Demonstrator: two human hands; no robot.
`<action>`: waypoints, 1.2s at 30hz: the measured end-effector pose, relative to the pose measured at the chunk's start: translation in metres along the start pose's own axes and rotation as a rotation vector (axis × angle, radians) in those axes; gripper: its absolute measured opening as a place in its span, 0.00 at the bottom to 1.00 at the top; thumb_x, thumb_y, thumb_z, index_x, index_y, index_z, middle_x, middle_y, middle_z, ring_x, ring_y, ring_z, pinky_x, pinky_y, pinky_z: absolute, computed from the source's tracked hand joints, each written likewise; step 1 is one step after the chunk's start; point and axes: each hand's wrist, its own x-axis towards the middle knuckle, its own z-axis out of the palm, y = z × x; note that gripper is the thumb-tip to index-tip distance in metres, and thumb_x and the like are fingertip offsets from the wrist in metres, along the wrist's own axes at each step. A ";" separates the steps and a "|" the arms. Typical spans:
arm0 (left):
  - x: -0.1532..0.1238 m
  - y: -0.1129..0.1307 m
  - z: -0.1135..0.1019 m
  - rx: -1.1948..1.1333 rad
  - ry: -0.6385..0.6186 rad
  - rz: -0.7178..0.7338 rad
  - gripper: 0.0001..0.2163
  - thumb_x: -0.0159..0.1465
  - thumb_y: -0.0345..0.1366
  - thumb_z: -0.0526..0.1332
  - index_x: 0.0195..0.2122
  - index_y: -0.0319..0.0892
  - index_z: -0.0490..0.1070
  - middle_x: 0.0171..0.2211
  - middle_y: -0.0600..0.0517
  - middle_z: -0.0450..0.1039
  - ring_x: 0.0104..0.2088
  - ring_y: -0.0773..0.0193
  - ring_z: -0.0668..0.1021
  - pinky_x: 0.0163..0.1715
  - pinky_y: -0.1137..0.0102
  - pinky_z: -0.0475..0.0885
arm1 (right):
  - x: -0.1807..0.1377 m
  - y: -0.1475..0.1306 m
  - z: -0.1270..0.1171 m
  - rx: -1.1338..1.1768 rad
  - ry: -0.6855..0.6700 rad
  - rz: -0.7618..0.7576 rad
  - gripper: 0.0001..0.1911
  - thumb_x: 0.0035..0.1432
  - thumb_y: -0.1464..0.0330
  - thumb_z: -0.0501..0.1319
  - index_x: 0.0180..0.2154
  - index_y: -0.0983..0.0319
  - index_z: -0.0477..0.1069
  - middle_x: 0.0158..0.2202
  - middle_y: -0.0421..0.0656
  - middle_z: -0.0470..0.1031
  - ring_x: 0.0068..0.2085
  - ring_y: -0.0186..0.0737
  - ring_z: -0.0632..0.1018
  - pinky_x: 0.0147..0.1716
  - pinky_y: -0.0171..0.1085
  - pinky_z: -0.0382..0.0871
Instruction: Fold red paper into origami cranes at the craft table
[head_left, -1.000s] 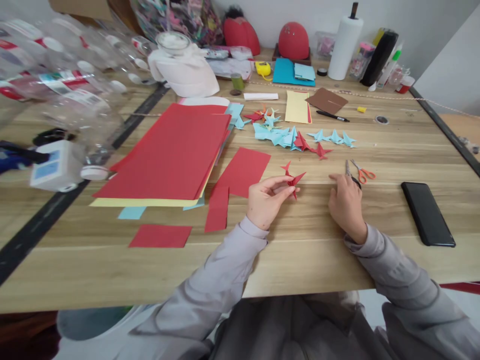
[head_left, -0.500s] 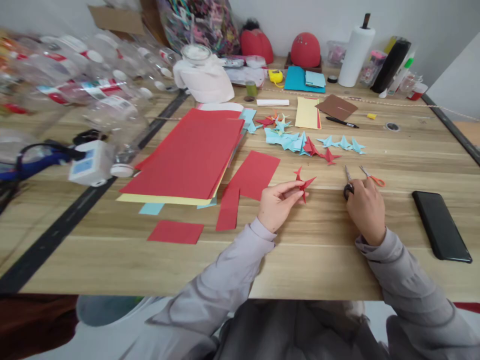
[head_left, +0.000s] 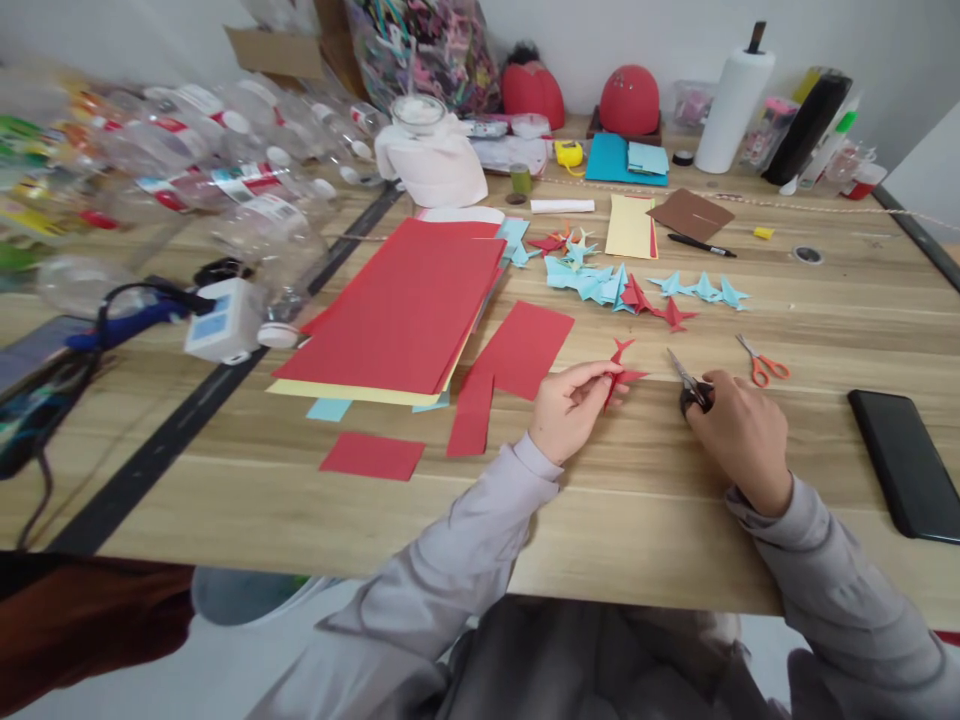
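My left hand (head_left: 564,412) pinches a small folded red paper crane (head_left: 627,377) between thumb and fingers, its points sticking out to the right and up. To its right, my right hand (head_left: 744,438) is closed around the black handles of a pair of scissors (head_left: 685,376). Their blades point up and to the left, apart from the crane. How the fingers sit in the handles is partly hidden. Beyond my right hand lie orange-handled scissors (head_left: 762,366) on the table. Several folded cranes, light blue (head_left: 592,283) and red (head_left: 675,315), lie in a group farther back.
Left of my hands are a stack of red sheets (head_left: 397,310) and loose red pieces (head_left: 373,456). A black phone (head_left: 904,462) lies at the right. Plastic bottles (head_left: 262,225) and a white charger box (head_left: 223,320) crowd the left. A black pen (head_left: 701,246) lies farther back.
The scissors in my right hand have swung so the blades tilt left, and the hand has uncovered the orange pair. The crane has turned slightly in my left hand. The view has shifted left.
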 end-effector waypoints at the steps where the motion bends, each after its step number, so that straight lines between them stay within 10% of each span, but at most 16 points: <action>1: 0.000 0.001 0.000 0.003 0.014 0.002 0.12 0.58 0.42 0.67 0.36 0.39 0.79 0.35 0.45 0.80 0.32 0.59 0.83 0.30 0.67 0.81 | 0.000 -0.001 0.001 0.065 0.025 0.021 0.13 0.56 0.68 0.59 0.43 0.62 0.73 0.36 0.50 0.79 0.33 0.48 0.77 0.28 0.40 0.59; 5: 0.001 0.003 -0.002 0.066 0.036 0.081 0.10 0.60 0.40 0.65 0.37 0.38 0.79 0.35 0.45 0.79 0.29 0.63 0.82 0.27 0.70 0.79 | -0.001 -0.004 0.003 0.677 0.089 0.035 0.20 0.50 0.67 0.64 0.48 0.61 0.72 0.37 0.47 0.78 0.36 0.44 0.77 0.35 0.42 0.68; 11: 0.003 -0.003 -0.009 0.327 -0.018 0.380 0.08 0.64 0.33 0.60 0.39 0.39 0.79 0.39 0.44 0.79 0.27 0.68 0.79 0.29 0.71 0.77 | -0.002 -0.009 -0.005 1.554 -0.394 0.092 0.25 0.41 0.61 0.74 0.43 0.61 0.76 0.30 0.41 0.77 0.30 0.36 0.75 0.30 0.36 0.68; 21: 0.008 0.001 -0.021 0.676 0.038 0.635 0.10 0.64 0.28 0.59 0.41 0.40 0.79 0.42 0.45 0.78 0.41 0.65 0.81 0.43 0.70 0.77 | -0.017 -0.012 -0.017 1.573 -0.653 -0.265 0.27 0.59 0.49 0.60 0.47 0.63 0.76 0.33 0.46 0.79 0.29 0.38 0.74 0.31 0.38 0.64; 36: 0.009 -0.005 -0.022 0.829 0.000 0.812 0.10 0.63 0.24 0.57 0.41 0.39 0.77 0.43 0.43 0.75 0.41 0.66 0.79 0.40 0.70 0.77 | -0.018 -0.017 -0.010 1.607 -0.817 -0.136 0.23 0.58 0.52 0.62 0.42 0.65 0.76 0.27 0.43 0.77 0.26 0.33 0.74 0.28 0.34 0.66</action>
